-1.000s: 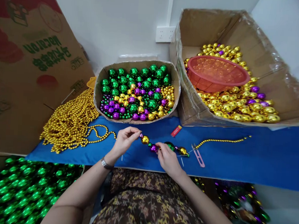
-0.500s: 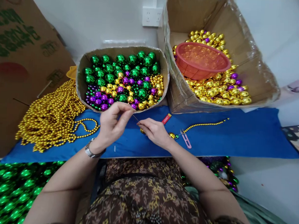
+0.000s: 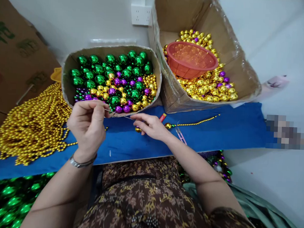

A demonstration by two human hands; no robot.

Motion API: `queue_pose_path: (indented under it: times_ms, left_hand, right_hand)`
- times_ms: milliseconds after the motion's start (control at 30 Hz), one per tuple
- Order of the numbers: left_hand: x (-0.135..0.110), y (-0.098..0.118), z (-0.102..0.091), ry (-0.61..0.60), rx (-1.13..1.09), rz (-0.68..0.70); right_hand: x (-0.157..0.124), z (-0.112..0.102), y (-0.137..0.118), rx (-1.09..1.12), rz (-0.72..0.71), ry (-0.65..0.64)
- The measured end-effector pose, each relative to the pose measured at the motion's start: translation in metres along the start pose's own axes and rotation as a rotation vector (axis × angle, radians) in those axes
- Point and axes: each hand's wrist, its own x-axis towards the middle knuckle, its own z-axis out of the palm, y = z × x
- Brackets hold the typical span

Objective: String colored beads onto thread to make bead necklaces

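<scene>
My left hand [image 3: 87, 126] is closed in a pinch on a thin thread [image 3: 118, 114] in front of the bead box. The thread stretches right to my right hand [image 3: 151, 126], whose thumb and index finger close on it. A gold bead [image 3: 138, 129] sits under the right fingertips, partly hidden. Beyond the right hand, a larger gold bead [image 3: 168, 125] and a green one lead into a strand of small gold beads [image 3: 199, 122] on the blue cloth [image 3: 224, 134]. Pink thread snips [image 3: 181, 135] lie just below that strand.
A cardboard box [image 3: 156, 90] holds loose green, purple and gold beads. Behind it, a taller box [image 3: 165, 101] contains gold beads and a red basket [image 3: 191, 63]. Gold bead chains [image 3: 33, 125] are heaped left. A small red lighter-like item [image 3: 163, 117] lies beside my right hand.
My left hand has drawn away to the left, and a longer stretch of thread now shows between the hands. The camera view has turned, shifting the boxes left in the picture.
</scene>
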Motion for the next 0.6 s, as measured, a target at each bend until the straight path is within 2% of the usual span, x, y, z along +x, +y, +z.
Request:
queue_pose_path:
  times_ms: [67, 133, 200, 267, 300, 333, 400, 467, 500, 600]
  left_hand:
    - [-0.004, -0.004, -0.001, 0.02, -0.048, -0.017]
    - [-0.014, -0.011, -0.001, -0.003, -0.114, -0.069]
    - [-0.031, -0.021, 0.0, -0.176, -0.16, -0.218]
    - [-0.052, -0.033, 0.004, -0.483, -0.19, -0.475]
    - [-0.062, -0.04, 0.007, -0.592, -0.229, -0.599]
    - [-0.07, -0.046, 0.01, -0.633, -0.273, -0.692]
    - [-0.08, -0.056, 0.019, -0.623, -0.353, -0.794]
    - [-0.081, -0.062, 0.026, -0.655, -0.363, -0.808]
    - [-0.079, -0.063, 0.027, -0.708, -0.335, -0.783]
    - [-0.07, -0.063, 0.025, -0.901, -0.116, -0.583]
  right_hand:
    - [0.001, 0.001, -0.002, -0.03, -0.041, -0.013]
    - [0.002, 0.001, -0.004, -0.071, -0.079, 0.052]
    - [0.004, 0.001, -0.004, -0.11, -0.114, 0.094]
    - [0.005, 0.004, -0.005, -0.177, -0.157, 0.074]
    - [0.005, 0.005, -0.004, -0.226, -0.175, 0.065]
    - [0.005, 0.008, -0.004, -0.273, -0.185, 0.069]
    - [0.003, 0.012, -0.002, -0.325, -0.184, 0.111]
    - [0.0, 0.013, -0.002, -0.32, -0.198, 0.149]
    - [-0.003, 0.012, -0.004, -0.308, -0.218, 0.16]
    - [-0.015, 0.0, -0.015, -0.27, -0.231, 0.217]
